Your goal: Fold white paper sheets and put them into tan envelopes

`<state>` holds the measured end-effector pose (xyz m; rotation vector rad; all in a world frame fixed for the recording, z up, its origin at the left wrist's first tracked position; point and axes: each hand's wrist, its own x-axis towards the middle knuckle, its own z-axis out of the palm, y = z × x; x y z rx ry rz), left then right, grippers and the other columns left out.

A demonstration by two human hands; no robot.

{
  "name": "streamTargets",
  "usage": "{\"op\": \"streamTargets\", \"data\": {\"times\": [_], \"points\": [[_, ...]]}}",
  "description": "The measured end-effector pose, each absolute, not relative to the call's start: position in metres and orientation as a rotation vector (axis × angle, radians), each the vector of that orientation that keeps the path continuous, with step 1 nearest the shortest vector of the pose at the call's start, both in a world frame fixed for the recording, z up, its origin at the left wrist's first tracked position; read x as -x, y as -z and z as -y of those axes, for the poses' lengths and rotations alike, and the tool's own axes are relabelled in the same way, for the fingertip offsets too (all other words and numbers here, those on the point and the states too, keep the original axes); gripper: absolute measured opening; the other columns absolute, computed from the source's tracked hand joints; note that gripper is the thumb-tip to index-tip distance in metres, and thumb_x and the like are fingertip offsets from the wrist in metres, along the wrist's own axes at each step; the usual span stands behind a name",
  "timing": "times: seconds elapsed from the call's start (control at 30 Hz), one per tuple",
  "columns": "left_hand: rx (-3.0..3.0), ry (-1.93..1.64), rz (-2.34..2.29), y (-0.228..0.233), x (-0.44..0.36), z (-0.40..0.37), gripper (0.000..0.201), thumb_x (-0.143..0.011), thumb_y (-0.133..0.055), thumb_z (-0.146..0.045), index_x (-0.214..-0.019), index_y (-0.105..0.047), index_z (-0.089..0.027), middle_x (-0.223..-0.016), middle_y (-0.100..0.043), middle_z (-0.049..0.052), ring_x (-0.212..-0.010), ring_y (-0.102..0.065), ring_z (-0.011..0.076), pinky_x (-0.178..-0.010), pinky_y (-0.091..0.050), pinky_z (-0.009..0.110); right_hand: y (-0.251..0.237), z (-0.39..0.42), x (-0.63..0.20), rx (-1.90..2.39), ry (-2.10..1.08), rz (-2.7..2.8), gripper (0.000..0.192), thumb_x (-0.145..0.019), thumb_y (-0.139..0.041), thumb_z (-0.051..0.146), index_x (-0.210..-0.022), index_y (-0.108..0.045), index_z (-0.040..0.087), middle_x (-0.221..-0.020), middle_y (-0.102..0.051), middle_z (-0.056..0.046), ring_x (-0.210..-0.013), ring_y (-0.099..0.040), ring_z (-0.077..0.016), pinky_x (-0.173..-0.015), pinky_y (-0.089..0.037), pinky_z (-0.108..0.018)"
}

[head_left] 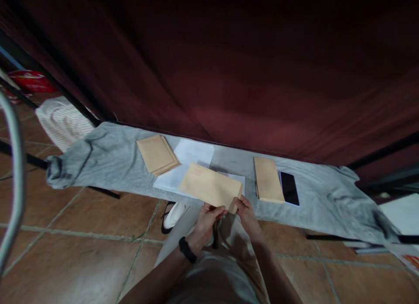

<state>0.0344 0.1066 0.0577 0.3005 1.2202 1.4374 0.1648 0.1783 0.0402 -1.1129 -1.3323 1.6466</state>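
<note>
A tan paper envelope (pixel 209 183) with small reddish print in one corner is held between my two hands. My left hand (pixel 209 217), with a black band on its wrist, pinches the near long edge. At the right end, my right hand (pixel 242 208) grips a corner near what looks like the flap. Beneath the envelope lie white paper sheets (pixel 196 153) on a grey cloth. Left of them sits a stack of tan envelopes (pixel 157 154). To the right, another pile of envelopes (pixel 268 179) rests beside a dark-screened phone (pixel 290 188).
The grey cloth (pixel 108 160) covers a narrow ledge along a dark red curtain (pixel 229 77). Black metal bars run at both sides. A striped cloth (pixel 65 120) hangs at left, and a grey curved tube (pixel 16 173) stands nearby. Below is a brown tiled floor (pixel 98 225).
</note>
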Motion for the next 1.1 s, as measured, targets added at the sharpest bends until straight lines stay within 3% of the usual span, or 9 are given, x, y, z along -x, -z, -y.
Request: {"op": "streamTargets", "data": {"times": [0.1,0.43,0.57,0.8,0.87,0.9,0.93,1.0,1.1], "points": [[-0.269,-1.411,-1.168,-0.061,-0.029,-0.104,0.038,-0.059,-0.091,-0.029,-0.090,-0.071,-0.018,-0.077,-0.074,0.003,-0.064,-0.066,0.0128,-0.059,-0.047,0.023,-0.050,-0.179,-0.176,1.102,-1.760,1.429,0.045,-0.090,-0.049,0.052,-0.119,-0.068,0.023,-0.100,-0.078,-0.009,-0.090,-0.074,-0.0284,-0.077,-0.059,-0.042],[-0.331,-1.261,-1.056,-0.071,-0.030,-0.099,0.036,-0.061,-0.092,-0.030,-0.085,-0.072,-0.014,-0.074,-0.072,0.003,-0.065,-0.064,0.0119,-0.060,-0.045,0.023,-0.054,-0.182,-0.189,1.024,-1.990,1.042,0.027,-0.070,-0.078,0.043,-0.086,-0.073,0.021,-0.082,-0.079,-0.004,-0.085,-0.074,-0.0286,-0.074,-0.057,-0.038],[-0.333,-1.233,-1.062,-0.071,-0.031,-0.097,0.038,-0.062,-0.091,-0.033,-0.089,-0.072,-0.014,-0.080,-0.074,0.003,-0.068,-0.065,0.0124,-0.064,-0.047,0.024,-0.054,-0.180,-0.182,0.992,-1.978,1.011,0.025,-0.070,-0.080,0.043,-0.085,-0.075,0.024,-0.082,-0.079,-0.002,-0.083,-0.074,-0.0261,-0.074,-0.056,-0.035],[-0.822,-0.954,-1.230,-0.059,-0.026,-0.085,0.039,-0.083,-0.070,-0.056,-0.085,-0.068,-0.017,-0.078,-0.073,0.006,-0.069,-0.068,0.0180,-0.063,-0.051,0.029,-0.064,-0.187,-0.178,0.979,-1.836,1.110,0.026,-0.072,-0.077,0.041,-0.089,-0.076,0.022,-0.084,-0.078,-0.002,-0.080,-0.072,-0.0226,-0.073,-0.055,-0.031],[-1.209,-1.015,-1.410,-0.068,-0.024,-0.084,0.034,-0.088,-0.064,-0.052,-0.087,-0.069,-0.018,-0.086,-0.074,0.007,-0.081,-0.070,0.0215,-0.075,-0.055,0.035,-0.065,-0.189,-0.180,0.956,-1.836,1.117,0.027,-0.072,-0.077,0.043,-0.089,-0.076,0.022,-0.083,-0.078,-0.002,-0.083,-0.072,-0.0233,-0.077,-0.055,-0.033],[-1.438,-1.059,-1.513,-0.076,-0.022,-0.085,0.029,-0.090,-0.063,-0.047,-0.095,-0.071,-0.019,-0.100,-0.075,0.010,-0.096,-0.070,0.0245,-0.087,-0.055,0.039,-0.066,-0.189,-0.182,0.937,-1.850,1.130,0.028,-0.073,-0.078,0.044,-0.090,-0.076,0.022,-0.083,-0.078,-0.002,-0.083,-0.072,-0.0231,-0.080,-0.056,-0.034],[-1.683,-1.080,-1.585,-0.084,-0.018,-0.087,0.028,-0.091,-0.064,-0.043,-0.108,-0.071,-0.021,-0.121,-0.071,0.012,-0.117,-0.064,0.0282,-0.102,-0.050,0.045,-0.067,-0.189,-0.184,0.923,-1.866,1.144,0.028,-0.073,-0.078,0.044,-0.089,-0.076,0.022,-0.083,-0.077,-0.001,-0.082,-0.072,-0.0224,-0.081,-0.056,-0.035],[-2.090,-0.967,-1.701,-0.101,-0.010,-0.093,0.056,-0.087,-0.071,-0.039,-0.139,-0.057,-0.024,-0.159,-0.042,0.016,-0.148,-0.035,0.0361,-0.119,-0.030,0.058,-0.067,-0.188,-0.188,0.899,-1.920,1.187,0.027,-0.073,-0.078,0.043,-0.090,-0.076,0.022,-0.083,-0.077,0.000,-0.078,-0.071,-0.0205,-0.082,-0.056,-0.034],[-2.417,-0.663,-1.756,-0.113,0.005,-0.101,0.101,-0.076,-0.082,-0.044,-0.159,-0.028,-0.027,-0.171,-0.009,0.017,-0.156,-0.011,0.0408,-0.122,-0.014,0.066,-0.066,-0.185,-0.193,0.875,-2.039,1.285,0.027,-0.070,-0.079,0.039,-0.090,-0.077,0.021,-0.080,-0.076,0.001,-0.075,-0.070,-0.0191,-0.079,-0.055,-0.032]]}}
